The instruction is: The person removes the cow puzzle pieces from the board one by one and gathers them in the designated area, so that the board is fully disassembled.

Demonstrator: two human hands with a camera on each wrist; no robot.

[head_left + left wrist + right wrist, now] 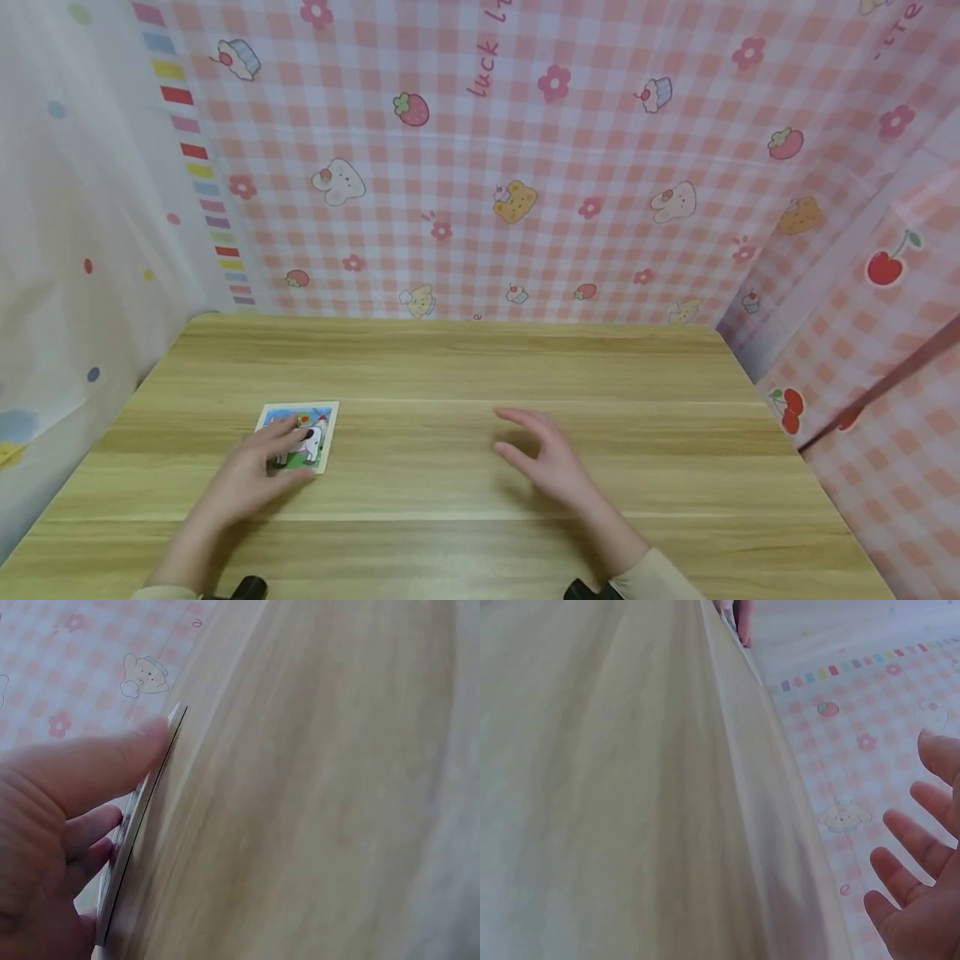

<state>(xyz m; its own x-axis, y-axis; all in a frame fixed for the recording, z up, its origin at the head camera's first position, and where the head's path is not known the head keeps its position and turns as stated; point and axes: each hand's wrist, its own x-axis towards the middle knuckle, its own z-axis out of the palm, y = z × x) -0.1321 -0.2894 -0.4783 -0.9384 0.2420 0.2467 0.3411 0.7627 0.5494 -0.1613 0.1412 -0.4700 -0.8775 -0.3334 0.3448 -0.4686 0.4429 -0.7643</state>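
A thin, light-edged square picture board (327, 417) lies on the left half of the wooden table. Its face shows a black-and-white cartoon animal on green grass under blue sky. My left hand (258, 467) rests over its left and near part, hiding some of the picture, with relaxed fingers on the face and the thumb by the near edge. The left wrist view shows the board (124, 877) edge-on, with the thumb tip right at its edge. Over the table to the right, my right hand (551, 458) holds nothing, its fingers spread and slightly bent.
The wood-grain table (450, 367) reaches back to a pink checked cloth (465, 242) printed with strawberries, cupcakes and animals. A white dotted curtain (82, 208) hangs at the left, and a cherry-print cloth (885, 350) at the right.
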